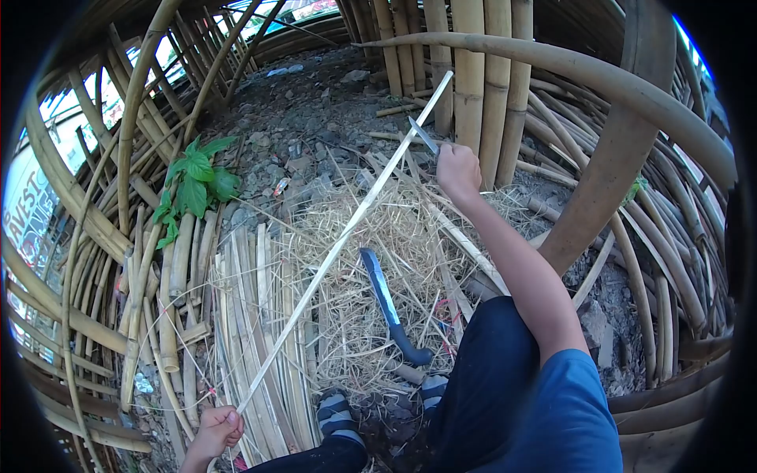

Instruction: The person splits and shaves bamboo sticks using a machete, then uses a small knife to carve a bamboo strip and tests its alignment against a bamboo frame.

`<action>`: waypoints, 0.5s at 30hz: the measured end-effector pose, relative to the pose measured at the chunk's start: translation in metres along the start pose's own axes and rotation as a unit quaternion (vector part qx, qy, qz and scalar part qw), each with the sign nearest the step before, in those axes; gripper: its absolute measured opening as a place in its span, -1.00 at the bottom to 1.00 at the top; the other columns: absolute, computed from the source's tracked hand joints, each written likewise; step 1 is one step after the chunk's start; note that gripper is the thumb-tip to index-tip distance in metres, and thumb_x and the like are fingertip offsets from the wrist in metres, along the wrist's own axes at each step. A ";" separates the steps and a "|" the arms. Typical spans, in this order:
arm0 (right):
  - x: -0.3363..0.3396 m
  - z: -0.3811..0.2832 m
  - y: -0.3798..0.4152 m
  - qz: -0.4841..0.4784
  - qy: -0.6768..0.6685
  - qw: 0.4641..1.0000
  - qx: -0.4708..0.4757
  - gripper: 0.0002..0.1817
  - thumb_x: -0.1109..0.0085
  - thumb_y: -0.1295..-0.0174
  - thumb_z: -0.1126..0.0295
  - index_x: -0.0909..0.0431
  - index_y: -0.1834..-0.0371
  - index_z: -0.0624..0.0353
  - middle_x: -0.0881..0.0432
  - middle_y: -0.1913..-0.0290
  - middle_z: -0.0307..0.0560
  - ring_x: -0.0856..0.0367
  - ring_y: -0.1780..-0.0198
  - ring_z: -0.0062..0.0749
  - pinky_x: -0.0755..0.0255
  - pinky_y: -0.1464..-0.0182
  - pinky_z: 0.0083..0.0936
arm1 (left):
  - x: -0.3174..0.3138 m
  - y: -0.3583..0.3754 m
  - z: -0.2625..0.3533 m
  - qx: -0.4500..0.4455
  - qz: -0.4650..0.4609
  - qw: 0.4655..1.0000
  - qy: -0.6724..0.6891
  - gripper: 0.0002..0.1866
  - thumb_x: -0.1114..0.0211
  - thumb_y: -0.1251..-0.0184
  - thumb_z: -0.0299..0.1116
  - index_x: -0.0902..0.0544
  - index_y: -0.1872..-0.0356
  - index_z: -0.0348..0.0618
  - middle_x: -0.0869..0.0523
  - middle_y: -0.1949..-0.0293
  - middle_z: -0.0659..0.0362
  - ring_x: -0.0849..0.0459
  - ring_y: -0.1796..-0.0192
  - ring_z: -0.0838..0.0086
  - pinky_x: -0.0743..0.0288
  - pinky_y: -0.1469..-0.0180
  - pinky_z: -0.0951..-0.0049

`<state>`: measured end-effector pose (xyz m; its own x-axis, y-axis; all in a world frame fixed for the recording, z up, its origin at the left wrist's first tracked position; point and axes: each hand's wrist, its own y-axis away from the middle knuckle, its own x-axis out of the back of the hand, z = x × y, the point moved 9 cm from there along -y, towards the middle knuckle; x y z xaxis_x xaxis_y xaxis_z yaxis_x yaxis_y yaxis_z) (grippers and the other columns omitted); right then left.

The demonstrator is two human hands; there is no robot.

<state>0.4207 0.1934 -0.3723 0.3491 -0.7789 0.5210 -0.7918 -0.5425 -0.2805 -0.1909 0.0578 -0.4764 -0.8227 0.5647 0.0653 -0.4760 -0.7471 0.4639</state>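
Observation:
A long pale bamboo strip runs slantwise across the view, from lower left to upper right. My left hand is closed round its lower end. In my right hand I grip a knife, its blade lying against the strip near the upper end; the handle is hidden in my fist. Below the strip a machete with a dark curved handle rests on a heap of bamboo shavings, near my feet. Neither hand touches it.
Split bamboo slats lie side by side left of the shavings. Upright bamboo poles and a thick slanting post stand on the right, near my right arm. A green leafy plant grows at left among stacked bamboo.

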 end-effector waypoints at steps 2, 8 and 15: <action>-0.019 0.025 0.000 -0.026 -0.005 0.999 -0.029 -0.41 0.21 -0.43 -0.01 -0.71 0.28 0.26 -0.71 0.26 0.27 -0.69 0.11 0.19 -0.49 -0.01 -0.04 | 0.005 0.001 -0.011 0.024 0.019 0.999 -0.013 -0.57 -0.07 -0.59 -0.11 -0.50 0.43 -0.25 -0.31 0.67 0.33 -0.16 0.66 0.68 0.00 0.61 0.59; -0.075 -0.010 0.053 -0.283 -0.062 0.952 0.104 -0.36 0.15 -0.47 -0.15 -0.64 0.31 0.26 -0.62 0.46 0.05 -0.62 0.36 -0.13 -0.45 0.20 -0.20 | 0.016 -0.011 -0.015 0.034 0.104 0.991 -0.073 -0.60 -0.05 -0.62 -0.19 -0.54 0.42 -0.24 -0.39 0.64 0.32 -0.24 0.64 0.69 -0.10 0.58 0.62; -0.096 -0.072 0.188 -0.537 -0.003 0.787 0.304 -0.39 0.04 -0.46 -0.12 -0.61 0.38 0.29 -0.55 0.56 -0.02 -0.53 0.49 -0.29 -0.42 0.32 -0.25 | -0.011 -0.020 0.022 -0.004 0.047 0.999 0.026 -0.63 0.04 -0.65 -0.19 -0.54 0.21 -0.33 -0.28 0.65 0.36 -0.15 0.64 0.70 -0.03 0.60 0.61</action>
<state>0.2019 0.1892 -0.4168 0.6576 0.2300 0.7174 0.3455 -0.9383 -0.0159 -0.1658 0.0742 -0.4673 -0.8784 0.4737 0.0626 -0.3984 -0.7984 0.4515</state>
